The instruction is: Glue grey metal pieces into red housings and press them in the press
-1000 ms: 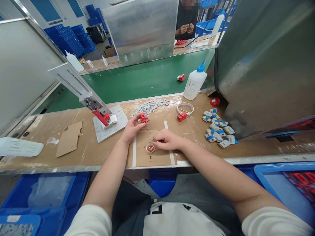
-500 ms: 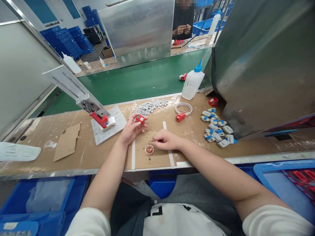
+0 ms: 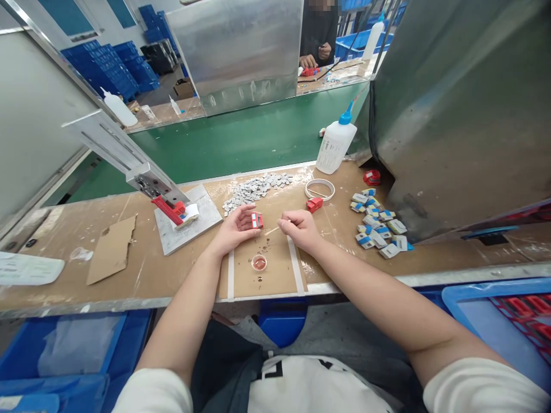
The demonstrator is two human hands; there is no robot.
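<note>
My left hand [image 3: 236, 229] holds a small red toy car [image 3: 257, 220] between thumb and fingers, its pale panels facing up. My right hand [image 3: 301, 230] is pinched around a thin stick [image 3: 272, 230], whose tip points left toward the car with a small gap between. Below both hands a little round cup [image 3: 259, 263] of reddish-brown liquid sits on the cardboard mat [image 3: 275, 278], with dark specks around it. Behind the right hand, another red toy car [image 3: 314, 204] rests against a roll of tape [image 3: 319, 189].
Small grey pieces [image 3: 253, 190] are heaped behind my left hand. A metal jig [image 3: 166, 201] stands left; a white squeeze bottle [image 3: 336, 146] stands at the back. Boxy white-and-blue parts [image 3: 379, 223] lie right. Across the green belt [image 3: 236, 137] a person works.
My right hand has lifted the stick out of the cup and moved up and right. My left hand has turned the toy car and brought it slightly nearer to me.
</note>
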